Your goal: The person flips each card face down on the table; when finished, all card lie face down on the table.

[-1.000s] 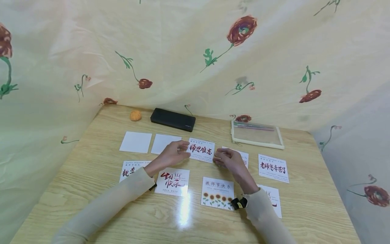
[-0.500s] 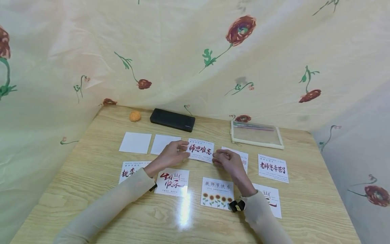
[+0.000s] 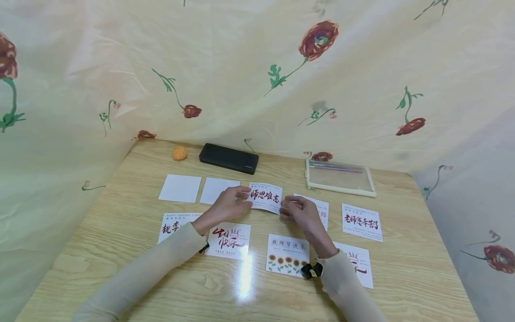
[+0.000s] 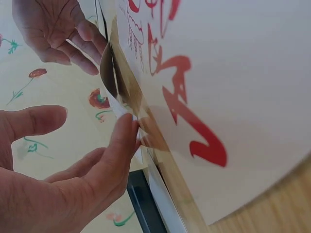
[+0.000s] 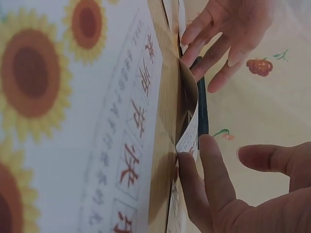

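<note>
Nine cards lie in two rows on the wooden table (image 3: 120, 250). Both hands meet at the red-lettered card (image 3: 265, 197) in the far row's middle: the left hand (image 3: 230, 204) pinches its left edge, the right hand (image 3: 299, 212) its right edge, bowing it upward.

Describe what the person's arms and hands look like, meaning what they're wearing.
Both arms are covered by long, close-fitting sleeves in a pale cream knit. A small black device is strapped at each wrist, the one at the right wrist showing a bit of yellow. The left hand and right hand are bare: no gloves, and no rings visible on the fingers.
</note>
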`<action>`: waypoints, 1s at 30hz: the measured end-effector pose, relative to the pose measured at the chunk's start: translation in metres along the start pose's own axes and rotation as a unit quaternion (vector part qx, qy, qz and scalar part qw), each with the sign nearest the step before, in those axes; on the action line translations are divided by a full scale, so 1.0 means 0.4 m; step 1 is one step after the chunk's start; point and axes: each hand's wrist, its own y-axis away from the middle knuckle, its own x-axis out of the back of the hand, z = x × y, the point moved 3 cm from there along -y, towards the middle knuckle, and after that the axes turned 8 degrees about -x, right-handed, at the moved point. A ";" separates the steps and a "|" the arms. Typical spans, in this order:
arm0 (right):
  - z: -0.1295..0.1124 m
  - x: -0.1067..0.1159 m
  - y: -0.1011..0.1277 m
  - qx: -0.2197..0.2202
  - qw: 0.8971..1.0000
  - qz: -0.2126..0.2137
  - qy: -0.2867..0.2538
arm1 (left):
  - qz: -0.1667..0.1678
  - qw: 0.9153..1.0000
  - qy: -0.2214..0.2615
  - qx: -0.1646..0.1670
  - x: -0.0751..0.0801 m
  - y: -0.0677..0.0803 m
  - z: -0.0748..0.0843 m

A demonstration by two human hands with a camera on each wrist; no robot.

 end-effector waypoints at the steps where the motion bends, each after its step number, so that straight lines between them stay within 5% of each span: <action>1: 0.000 -0.001 0.001 -0.002 1.000 0.001 -0.005 | 0.001 1.000 -0.004 0.001 -0.001 0.000 0.002; 30: -0.027 0.007 -0.013 0.019 0.999 0.032 0.001 | -0.006 0.999 -0.042 0.001 -0.017 0.004 0.023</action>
